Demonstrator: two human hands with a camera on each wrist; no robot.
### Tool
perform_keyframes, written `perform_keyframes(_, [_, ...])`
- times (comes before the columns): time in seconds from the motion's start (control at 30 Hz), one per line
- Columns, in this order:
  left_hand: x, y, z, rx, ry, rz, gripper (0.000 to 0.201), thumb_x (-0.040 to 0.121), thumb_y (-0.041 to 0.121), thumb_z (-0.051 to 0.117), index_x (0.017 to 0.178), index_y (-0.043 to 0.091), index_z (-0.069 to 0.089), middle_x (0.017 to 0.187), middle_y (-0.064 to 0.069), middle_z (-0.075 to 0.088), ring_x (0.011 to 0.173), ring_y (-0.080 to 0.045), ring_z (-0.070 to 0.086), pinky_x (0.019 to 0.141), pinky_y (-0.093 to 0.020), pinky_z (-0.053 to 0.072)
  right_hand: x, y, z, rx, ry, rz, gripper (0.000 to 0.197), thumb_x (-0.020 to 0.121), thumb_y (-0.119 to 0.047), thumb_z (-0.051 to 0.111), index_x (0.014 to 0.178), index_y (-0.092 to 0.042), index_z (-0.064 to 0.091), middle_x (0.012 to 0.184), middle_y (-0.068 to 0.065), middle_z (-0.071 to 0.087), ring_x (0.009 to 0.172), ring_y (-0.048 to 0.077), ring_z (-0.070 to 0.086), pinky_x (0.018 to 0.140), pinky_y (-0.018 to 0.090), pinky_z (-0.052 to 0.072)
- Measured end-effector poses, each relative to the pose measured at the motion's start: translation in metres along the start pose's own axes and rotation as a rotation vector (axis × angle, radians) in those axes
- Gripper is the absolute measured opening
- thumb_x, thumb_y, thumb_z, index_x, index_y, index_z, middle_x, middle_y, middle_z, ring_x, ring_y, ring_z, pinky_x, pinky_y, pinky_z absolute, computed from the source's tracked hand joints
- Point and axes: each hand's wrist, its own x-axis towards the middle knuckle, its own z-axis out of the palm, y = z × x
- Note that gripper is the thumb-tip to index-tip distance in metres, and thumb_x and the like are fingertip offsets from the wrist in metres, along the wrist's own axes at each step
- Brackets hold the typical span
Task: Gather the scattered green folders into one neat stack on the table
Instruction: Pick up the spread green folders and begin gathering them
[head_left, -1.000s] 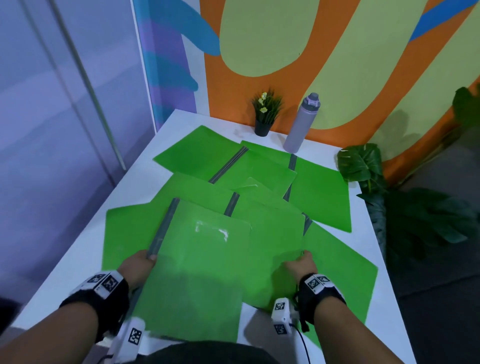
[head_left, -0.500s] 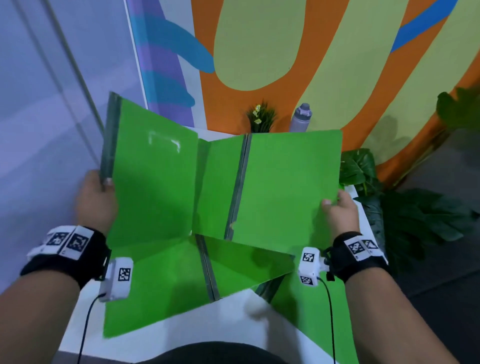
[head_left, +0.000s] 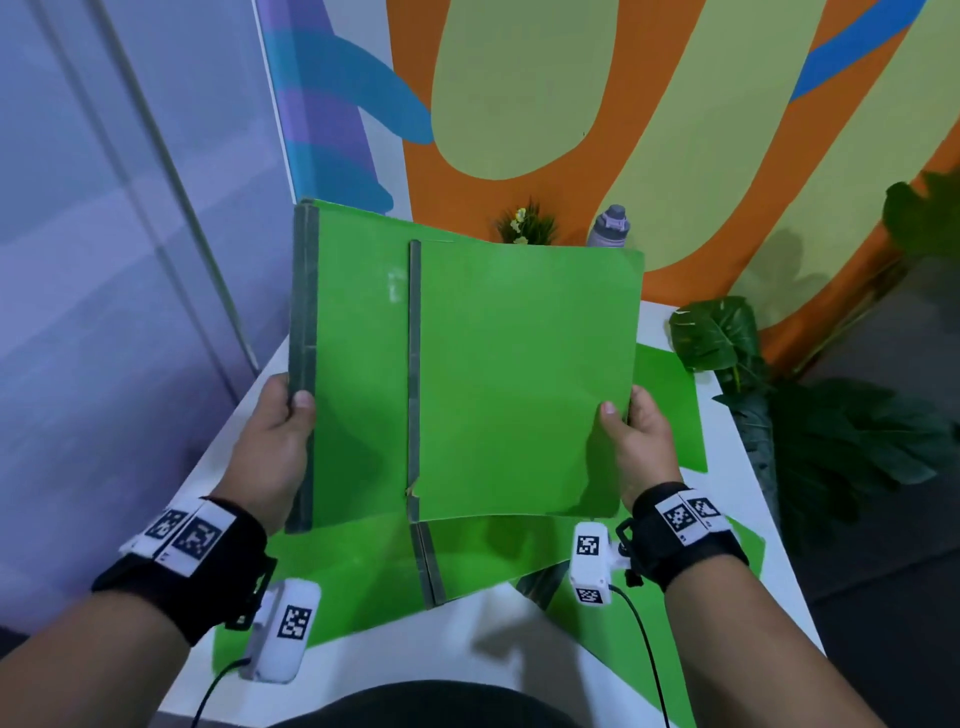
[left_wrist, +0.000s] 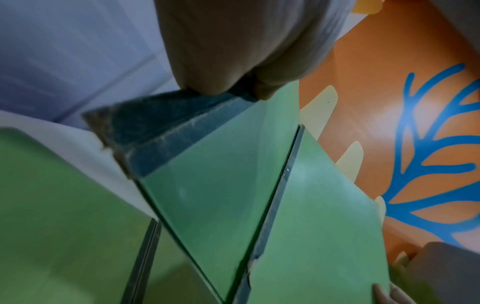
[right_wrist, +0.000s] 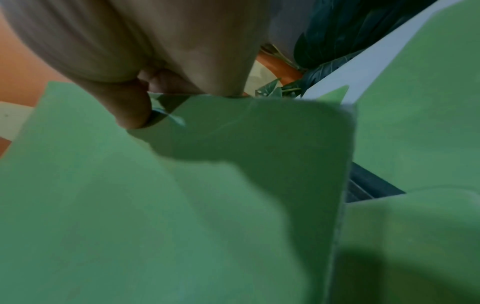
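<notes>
Head view: at mid-frame the left hand (head_left: 270, 441) pinches the dark spine of the rear folder (head_left: 358, 374), thumb on its front; the right hand (head_left: 631, 447) pinches the open edge of the front folder (head_left: 524, 384), which overlaps it. More loose folders (head_left: 363, 582) lie on the white desk (head_left: 478, 654) in the lower frame.

Left wrist view: the spine (left_wrist: 166, 131) sits pinched at upper centre.

Right wrist view: the thumb (right_wrist: 130, 107) presses the cover, upper left.

Best to slide the covers until the spines meet, then square the edges before laying them down
</notes>
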Motion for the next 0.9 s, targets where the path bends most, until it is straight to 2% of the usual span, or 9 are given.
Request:
perform_keyframes(0.2, [-0.018,-0.001,0.029,-0.133,-0.161,-0.148,0.023,0.102,0.031,0.031,0.094,0.025,0.052,0.074,0.002,0.031,0.07,-0.017,0.034,0.069,-0.036,0.034,-0.002,0.017,0.005,-0.006,-0.087,0.104,0.064,0.095,-0.02,0.053,0.149,-0.019,0.019,0.159,0.006,0.015,0.144,0.023,0.018,0.115,0.045,0.019])
perform_keyframes(0.33, [-0.026,0.008,0.05,-0.214,-0.257,-0.228,0.026,0.103,0.029,0.029,0.1,0.023,0.054,0.085,0.002,0.05,0.084,-0.017,0.048,0.096,-0.047,0.041,-0.005,0.031,0.009,0.001,-0.138,0.138,0.06,0.095,-0.014,0.052,0.147,-0.025,0.025,0.159,0.011,0.011,0.145,0.025,0.015,0.115,0.049,0.016])
perform_keyframes(0.47, [-0.027,0.011,0.068,-0.229,-0.382,-0.293,0.029,0.103,0.034,0.024,0.094,0.011,0.039,0.084,0.002,0.043,0.08,-0.011,0.041,0.115,-0.056,0.022,-0.002,0.037,0.003,-0.009,-0.141,0.141,0.065,0.089,0.001,0.056,0.14,-0.033,0.033,0.153,0.021,0.019,0.142,0.029,0.018,0.111,0.055,0.018])
perform_keyframes(0.53, [-0.026,0.005,0.076,-0.212,-0.483,-0.346,0.04,0.1,0.046,0.024,0.116,0.014,0.044,0.112,-0.003,0.052,0.105,-0.017,0.05,0.118,-0.055,0.019,0.001,0.042,-0.004,-0.029,-0.123,0.159,0.075,0.087,0.006,0.054,0.145,-0.033,0.028,0.156,0.016,0.015,0.144,0.028,0.015,0.112,0.054,0.018])
perform_keyframes(0.57, [-0.023,0.0,0.08,-0.154,-0.53,-0.362,0.052,0.098,0.052,0.024,0.136,0.019,0.038,0.139,-0.002,0.046,0.128,-0.02,0.043,0.12,-0.051,0.018,0.002,0.045,-0.009,-0.037,-0.093,0.179,0.075,0.087,0.007,0.053,0.146,-0.031,0.026,0.158,0.013,0.015,0.144,0.026,0.015,0.113,0.053,0.018])
perform_keyframes(0.63, [-0.018,-0.019,0.088,0.097,-0.571,-0.322,0.06,0.099,0.05,0.026,0.15,0.017,0.025,0.156,-0.001,0.031,0.143,-0.022,0.029,0.118,-0.042,0.023,0.003,0.052,-0.021,-0.049,-0.019,0.208,0.073,0.088,0.01,0.051,0.146,-0.027,0.028,0.158,0.01,0.017,0.144,0.025,0.019,0.113,0.051,0.021])
perform_keyframes(0.77, [-0.011,-0.072,0.101,0.642,-0.413,-0.283,0.058,0.094,0.044,0.048,0.14,0.01,0.041,0.146,-0.015,0.044,0.131,-0.031,0.045,0.107,-0.041,0.038,0.001,0.062,-0.041,-0.178,0.107,0.244,0.067,0.09,0.006,0.052,0.146,-0.027,0.032,0.154,0.016,0.026,0.134,0.033,0.038,0.098,0.04,0.043])
perform_keyframes(0.83, [-0.01,-0.097,0.103,0.865,-0.409,-0.379,0.076,0.084,0.057,0.053,0.141,0.009,0.037,0.148,-0.017,0.039,0.134,-0.036,0.04,0.109,-0.046,0.038,-0.004,0.066,-0.047,-0.252,0.134,0.273,0.067,0.091,0.006,0.05,0.146,-0.027,0.032,0.153,0.016,0.028,0.126,0.038,0.046,0.084,0.034,0.049])
perform_keyframes(0.9, [-0.011,-0.116,0.103,1.0,-0.419,-0.438,0.093,0.077,0.067,0.053,0.145,0.008,0.03,0.153,-0.017,0.029,0.139,-0.04,0.03,0.11,-0.053,0.035,-0.008,0.074,-0.05,-0.291,0.149,0.303,0.067,0.091,0.006,0.05,0.146,-0.027,0.032,0.153,0.017,0.029,0.122,0.041,0.049,0.087,0.039,0.05])
